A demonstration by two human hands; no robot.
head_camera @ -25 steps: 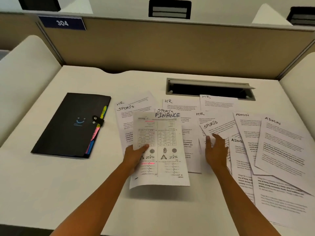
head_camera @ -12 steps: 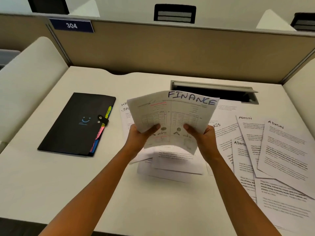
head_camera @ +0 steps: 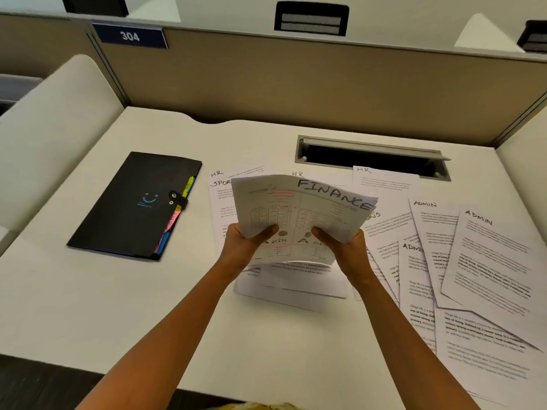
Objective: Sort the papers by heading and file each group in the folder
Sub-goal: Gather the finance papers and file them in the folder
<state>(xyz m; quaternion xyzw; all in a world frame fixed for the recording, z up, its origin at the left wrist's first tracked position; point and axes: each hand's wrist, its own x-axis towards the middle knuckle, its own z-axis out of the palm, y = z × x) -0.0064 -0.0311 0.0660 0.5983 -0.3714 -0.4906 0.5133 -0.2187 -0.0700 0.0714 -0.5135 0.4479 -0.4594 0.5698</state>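
Two hands lift a sheaf of papers headed FINANCE (head_camera: 302, 214) clear of the desk (head_camera: 118, 321) — the left hand (head_camera: 245, 247) pinches its lower left edge, thumb across the printed tables, and the right hand (head_camera: 343, 250) pinches the lower right edge the same way. The sheaf tilts back, its heading at the top, well above both grips. Left of the sheaf lies the black folder (head_camera: 133, 205), flat and snapped closed, coloured tabs showing along its near edge. Under and behind the sheaf lie HR sheets (head_camera: 384, 182) — right of it, ADMIN sheets (head_camera: 488, 255) fan out, overlapping. A cable slot (head_camera: 370, 158) sits beyond the sheaf.
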